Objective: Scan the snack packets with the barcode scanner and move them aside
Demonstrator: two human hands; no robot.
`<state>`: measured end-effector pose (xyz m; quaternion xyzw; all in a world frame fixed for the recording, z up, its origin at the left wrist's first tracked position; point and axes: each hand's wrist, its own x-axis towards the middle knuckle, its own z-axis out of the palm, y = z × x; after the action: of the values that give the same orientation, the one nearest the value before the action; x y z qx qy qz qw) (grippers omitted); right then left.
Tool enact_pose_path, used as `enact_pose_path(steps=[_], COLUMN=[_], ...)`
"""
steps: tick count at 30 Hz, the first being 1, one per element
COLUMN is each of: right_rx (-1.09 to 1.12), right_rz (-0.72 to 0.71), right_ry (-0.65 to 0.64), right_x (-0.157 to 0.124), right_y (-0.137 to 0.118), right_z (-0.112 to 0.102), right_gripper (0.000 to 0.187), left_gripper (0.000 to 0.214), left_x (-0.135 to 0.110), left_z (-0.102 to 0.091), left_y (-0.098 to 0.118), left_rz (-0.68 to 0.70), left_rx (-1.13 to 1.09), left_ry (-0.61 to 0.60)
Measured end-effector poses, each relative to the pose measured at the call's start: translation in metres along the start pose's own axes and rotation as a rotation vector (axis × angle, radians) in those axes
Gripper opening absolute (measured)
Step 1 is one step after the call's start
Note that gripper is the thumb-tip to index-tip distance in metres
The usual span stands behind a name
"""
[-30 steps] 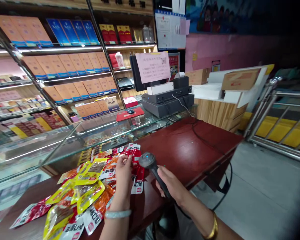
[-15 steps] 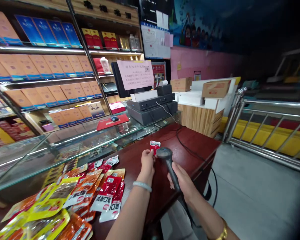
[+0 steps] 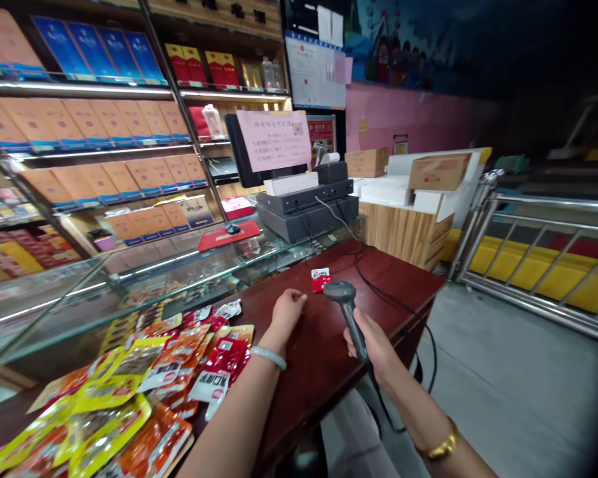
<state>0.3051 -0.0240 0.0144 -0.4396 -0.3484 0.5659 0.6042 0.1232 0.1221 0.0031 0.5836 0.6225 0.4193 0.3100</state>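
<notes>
My right hand [image 3: 371, 342] is wrapped round the handle of a dark grey barcode scanner [image 3: 346, 309], whose head points towards the far side of the brown table. A small red and white snack packet [image 3: 321, 280] lies on the table just beyond the scanner head. To its left is my left hand [image 3: 286, 313], apart from the packet, its fingers curled together with nothing showing in them. Left of my left forearm spreads a pile of snack packets: yellow ones [image 3: 112, 392], orange ones [image 3: 162, 441] and red and white ones [image 3: 222, 362].
A glass display counter [image 3: 144, 272] borders the table [image 3: 303, 392] on the far left side. On it stand a cash register [image 3: 306, 216] and a monitor with a pink notice [image 3: 276, 143]. The scanner's black cable [image 3: 433, 352] hangs at the right, near a metal railing [image 3: 543, 265].
My left hand has let go of the small red and white packet and drawn back to the left. My right hand still holds the scanner. The view has shifted slightly.
</notes>
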Motion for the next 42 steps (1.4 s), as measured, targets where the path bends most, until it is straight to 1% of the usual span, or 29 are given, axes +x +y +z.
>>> enact_pose_path(steps=[4,7,9,10,12,13,15,18,21,24,26,28,29,30,31,33,34,35,37,38,40,42], right_rx=[-0.028,-0.047,-0.065,-0.075,-0.090,-0.094,-0.099,-0.112,-0.129,-0.153,-0.164,-0.167,-0.164,-0.158,-0.150,-0.125,-0.110,-0.095,-0.057,-0.033,0.021,0.050], right_rz=[0.044,0.069,0.086,0.092,0.094,0.092,0.091,0.111,0.120,0.106,0.099,0.098,0.093,0.087,0.081,0.064,0.054,0.042,0.010,-0.003,-0.026,-0.054], right_ry=[-0.082,-0.164,-0.205,-0.217,-0.236,-0.244,-0.260,-0.274,-0.269,-0.256,-0.249,-0.245,-0.243,-0.240,-0.238,-0.230,-0.224,-0.216,-0.199,-0.189,-0.170,-0.141], right_x=[-0.002,-0.001,-0.001,-0.001,-0.003,-0.003,-0.004,-0.005,-0.006,-0.007,-0.007,-0.005,-0.004,-0.002,0.000,0.003,0.003,0.003,0.001,0.000,-0.003,-0.004], right_y=[0.008,0.016,0.022,0.024,0.028,0.029,0.031,0.032,0.031,0.030,0.028,0.025,0.023,0.021,0.018,0.014,0.012,0.011,0.014,0.016,0.024,0.031], right_z=[0.020,0.036,0.045,0.049,0.056,0.059,0.062,0.064,0.064,0.062,0.060,0.059,0.059,0.059,0.058,0.058,0.057,0.055,0.050,0.047,0.041,0.037], right_gripper=[0.053,0.052,0.052,0.053,0.053,0.053,0.053,0.055,0.055,0.056,0.057,0.059,0.060,0.061,0.061,0.060,0.060,0.059,0.057,0.056,0.056,0.056], left_gripper=[0.009,0.011,0.020,0.025,0.034,0.036,0.040,0.048,0.056,0.066,0.070,0.072,0.072,0.071,0.068,0.055,0.045,0.035,0.020,0.017,0.016,0.018], left_x=[-0.004,-0.002,0.002,0.005,0.010,0.013,0.018,0.021,0.018,0.014,0.014,0.017,0.019,0.021,0.024,0.026,0.026,0.024,0.016,0.011,-0.002,-0.013], left_z=[-0.063,-0.110,-0.136,-0.147,-0.165,-0.172,-0.182,-0.189,-0.189,-0.187,-0.186,-0.181,-0.177,-0.171,-0.163,-0.142,-0.129,-0.114,-0.085,-0.072,-0.049,-0.032], left_y=[-0.015,-0.027,-0.037,-0.042,-0.052,-0.056,-0.063,-0.064,-0.055,-0.039,-0.025,-0.011,-0.005,0.001,0.006,0.013,0.015,0.016,0.016,0.015,0.014,0.013], left_rz=[0.054,0.059,0.045,0.027,-0.026,-0.055,-0.094,-0.127,-0.086,-0.042,-0.016,0.019,0.027,0.014,-0.017,-0.101,-0.141,-0.176,-0.222,-0.245,-0.281,-0.299], left_rx=[0.240,0.424,0.682,0.833,1.063,1.107,1.121,1.134,1.157,1.074,0.941,0.762,0.635,0.444,0.203,-0.293,-0.484,-0.614,-0.731,-0.786,-0.891,-0.971], left_ry=[0.104,0.181,0.199,0.189,0.139,0.112,0.071,0.039,0.064,0.170,0.266,0.367,0.416,0.460,0.490,0.489,0.463,0.432,0.374,0.348,0.295,0.241])
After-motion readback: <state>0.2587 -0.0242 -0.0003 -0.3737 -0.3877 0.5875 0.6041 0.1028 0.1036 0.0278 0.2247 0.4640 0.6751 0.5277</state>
